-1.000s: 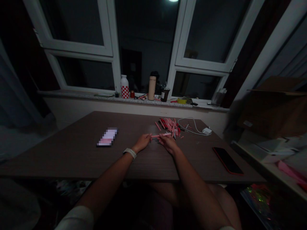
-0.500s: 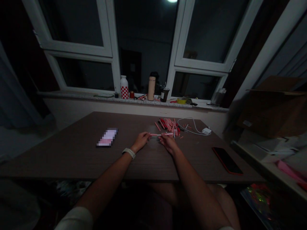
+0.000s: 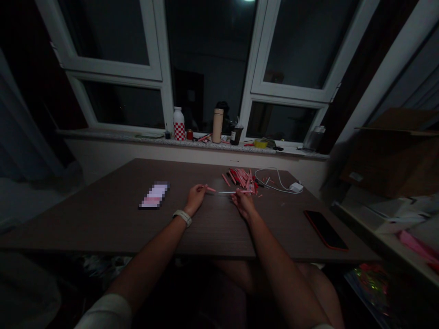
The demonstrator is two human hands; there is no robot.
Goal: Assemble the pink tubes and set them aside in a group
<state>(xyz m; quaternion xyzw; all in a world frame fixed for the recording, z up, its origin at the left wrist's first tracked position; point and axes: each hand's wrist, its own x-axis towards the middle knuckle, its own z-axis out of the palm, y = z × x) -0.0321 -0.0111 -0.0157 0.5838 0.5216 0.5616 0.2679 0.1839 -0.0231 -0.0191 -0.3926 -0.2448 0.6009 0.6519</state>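
Observation:
My left hand (image 3: 195,197), with a pale watch on its wrist, is closed on a short pink tube (image 3: 210,188) above the brown table (image 3: 103,219). My right hand (image 3: 242,201) pinches a thin pale rod with a pink end (image 3: 230,192), and a small gap lies between the tube and the rod. Just beyond my right hand lies a heap of several red and pink tubes (image 3: 242,178).
A lit phone (image 3: 154,195) lies on the table to the left, a dark phone (image 3: 325,229) to the right. A white charger and cable (image 3: 284,183) sit by the heap. Bottles and cups (image 3: 216,125) line the windowsill. Cardboard boxes (image 3: 394,155) stand at right.
The pink tube and the rod were one piece held between both hands. My left hand has moved left, and the tube has come off the rod.

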